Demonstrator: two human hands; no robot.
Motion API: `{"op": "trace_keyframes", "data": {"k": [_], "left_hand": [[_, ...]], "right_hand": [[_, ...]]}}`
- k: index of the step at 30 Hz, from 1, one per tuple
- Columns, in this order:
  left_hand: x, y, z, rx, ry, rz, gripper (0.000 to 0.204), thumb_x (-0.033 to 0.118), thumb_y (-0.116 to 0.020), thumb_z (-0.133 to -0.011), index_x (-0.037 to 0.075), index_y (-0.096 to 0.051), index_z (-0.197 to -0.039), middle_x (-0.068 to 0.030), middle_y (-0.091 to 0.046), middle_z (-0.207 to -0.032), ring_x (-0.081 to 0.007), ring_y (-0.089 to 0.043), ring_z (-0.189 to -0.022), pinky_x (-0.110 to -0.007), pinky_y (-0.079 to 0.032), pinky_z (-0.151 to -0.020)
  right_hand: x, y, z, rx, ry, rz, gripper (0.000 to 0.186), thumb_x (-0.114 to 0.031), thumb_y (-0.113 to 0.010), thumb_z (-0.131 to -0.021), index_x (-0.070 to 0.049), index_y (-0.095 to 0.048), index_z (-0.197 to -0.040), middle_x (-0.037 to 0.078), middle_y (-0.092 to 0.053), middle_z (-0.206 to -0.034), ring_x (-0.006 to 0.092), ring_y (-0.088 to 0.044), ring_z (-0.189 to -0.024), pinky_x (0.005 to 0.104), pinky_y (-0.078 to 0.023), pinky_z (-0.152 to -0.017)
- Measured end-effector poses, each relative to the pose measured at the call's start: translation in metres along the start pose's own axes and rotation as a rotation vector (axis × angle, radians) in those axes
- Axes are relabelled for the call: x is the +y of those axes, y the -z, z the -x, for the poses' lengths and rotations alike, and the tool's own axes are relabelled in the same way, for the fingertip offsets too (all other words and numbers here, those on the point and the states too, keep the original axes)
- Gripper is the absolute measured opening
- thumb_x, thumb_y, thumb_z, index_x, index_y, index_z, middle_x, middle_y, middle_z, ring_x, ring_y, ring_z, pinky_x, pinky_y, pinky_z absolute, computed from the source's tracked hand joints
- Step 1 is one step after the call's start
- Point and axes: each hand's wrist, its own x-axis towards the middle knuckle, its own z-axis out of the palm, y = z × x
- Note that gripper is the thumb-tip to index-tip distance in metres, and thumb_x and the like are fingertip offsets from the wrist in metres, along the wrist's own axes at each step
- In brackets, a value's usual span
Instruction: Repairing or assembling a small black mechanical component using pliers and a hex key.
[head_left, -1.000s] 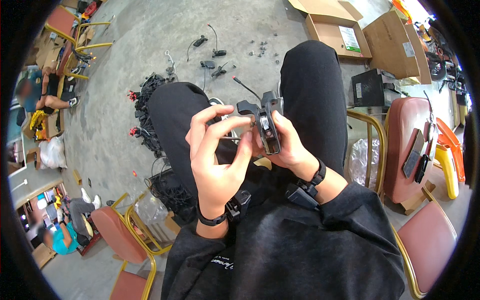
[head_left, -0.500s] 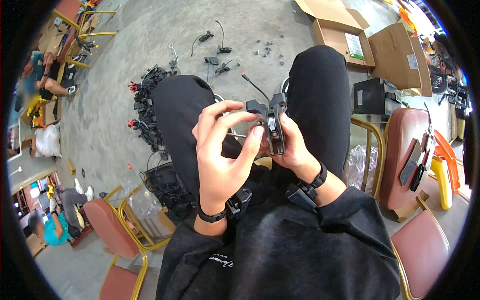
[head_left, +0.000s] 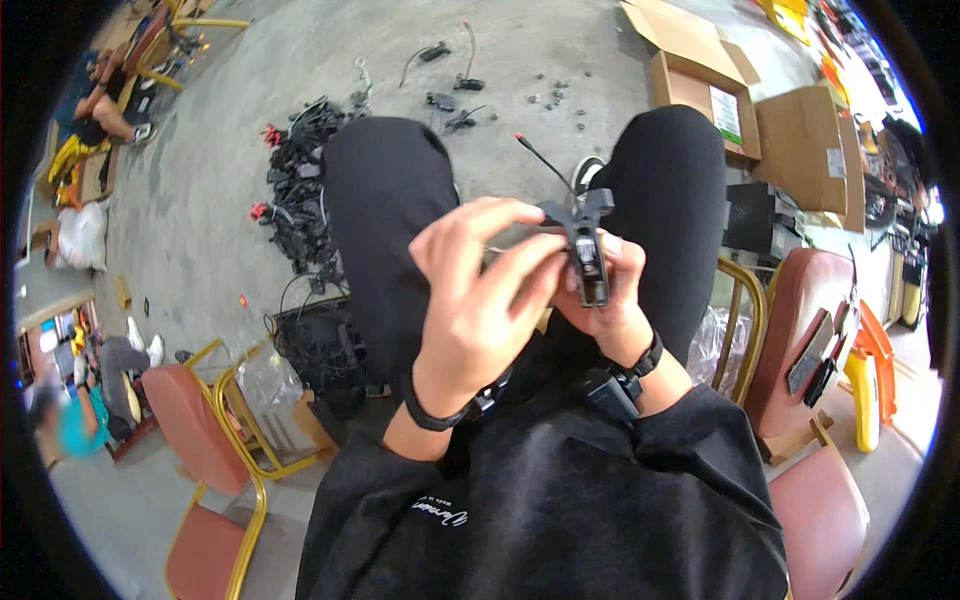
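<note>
Between my knees I hold a black lever unit (head_left: 591, 262) with a metallic inner part and a short cable ending in a red tip. My right hand (head_left: 622, 305) wraps its right and lower sides, thumb pressed on the side. From the left, my left hand (head_left: 480, 290) closes on it, fingertips and thumb meeting at its left flank. Whatever sits between those fingertips is hidden. On the floor beyond my knees lie several similar black cabled parts (head_left: 440, 101) and small loose pieces (head_left: 557, 94).
A heap of black cabled parts with red tips (head_left: 300, 200) lies beside my left knee. Open cardboard boxes (head_left: 800, 140) and a black box (head_left: 762, 222) stand at right. Padded chairs (head_left: 200, 430) flank me; a phone (head_left: 808, 352) lies on the right chair (head_left: 800, 300). Other people sit at far left.
My hands and the lever unit have shifted slightly right in view, and the unit has turned a little. My left thumb and fingers have drawn closer together against it.
</note>
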Motion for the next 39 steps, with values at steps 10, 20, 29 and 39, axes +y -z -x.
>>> {"op": "trace_keyframes", "data": {"k": [10, 20, 29, 39], "left_hand": [[-0.014, 0.011, 0.024, 0.020, 0.057, -0.001, 0.022, 0.010, -0.074, -0.065, 0.009, -0.067, -0.086, -0.0051, -0.059, -0.108, -0.0229, -0.055, -0.100, -0.036, -0.032, -0.086], [-0.032, 0.014, 0.034, -0.021, 0.112, 0.139, 0.016, 0.013, -0.062, -0.074, 0.009, -0.065, -0.089, -0.0029, -0.055, -0.114, -0.0195, -0.050, -0.109, -0.038, -0.029, -0.087], [-0.050, 0.030, 0.034, 0.100, 0.159, 0.232, 0.012, 0.015, -0.072, -0.069, 0.013, -0.066, -0.079, -0.0014, -0.057, -0.102, -0.0220, -0.051, -0.105, -0.039, -0.031, -0.087], [-0.241, 0.115, 0.201, -0.180, 1.574, 0.211, 0.062, 0.052, -0.050, -0.089, -0.005, -0.067, -0.073, -0.0085, -0.060, -0.057, -0.0164, -0.059, -0.048, -0.027, -0.045, -0.046]], "right_hand": [[0.007, 0.012, -0.003, 0.022, 0.115, 0.170, 0.042, -0.036, -0.057, -0.074, 0.006, -0.059, -0.082, 0.010, -0.059, -0.059, 0.0192, -0.058, -0.052, 0.0293, -0.050, -0.058], [-0.002, 0.016, 0.002, 0.207, 0.169, 0.471, 0.046, -0.033, -0.064, -0.069, -0.002, -0.053, -0.101, 0.014, -0.064, -0.094, 0.0162, -0.062, -0.078, 0.0252, -0.049, -0.068], [0.004, 0.010, 0.003, 0.163, 0.146, 0.455, 0.043, -0.035, -0.059, -0.073, 0.002, -0.061, -0.093, 0.023, -0.064, -0.091, 0.0300, -0.063, -0.086, 0.0373, -0.048, -0.081], [0.010, -0.004, -0.024, 0.123, 0.224, 0.515, 0.050, -0.054, -0.059, -0.077, -0.007, -0.044, -0.068, 0.001, -0.035, -0.061, 0.0136, -0.029, -0.057, 0.0288, -0.022, -0.053]]}}
